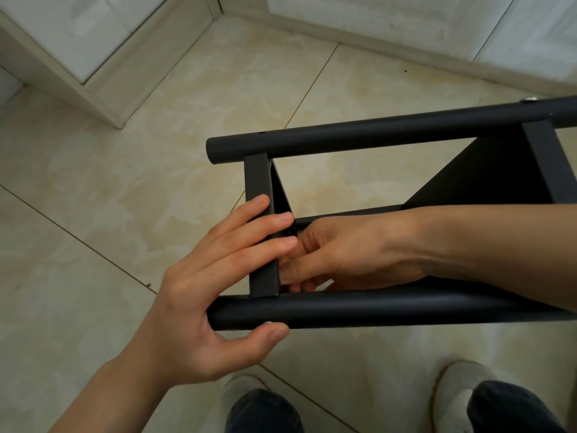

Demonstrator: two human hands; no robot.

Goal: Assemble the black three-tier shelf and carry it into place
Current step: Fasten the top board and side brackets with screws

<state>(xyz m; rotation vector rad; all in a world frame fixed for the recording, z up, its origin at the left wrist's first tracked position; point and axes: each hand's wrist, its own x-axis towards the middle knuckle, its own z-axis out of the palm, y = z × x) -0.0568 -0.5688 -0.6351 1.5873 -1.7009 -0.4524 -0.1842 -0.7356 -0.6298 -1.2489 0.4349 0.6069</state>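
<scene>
shelf [374,135] black | floor [125,198] beige, marbled | shoes [459,385] perhaps white

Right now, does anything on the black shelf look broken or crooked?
Nothing looks broken or bent. The shelf is just tipped on its side over the floor tiles; the left hand grips its near tube and crossbar, and the right hand reaches in behind that crossbar.

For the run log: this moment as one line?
left hand: clamps near tube, fingers on crossbar | right hand: fingers curled behind crossbar, contents hidden | shelf: on its side
</scene>
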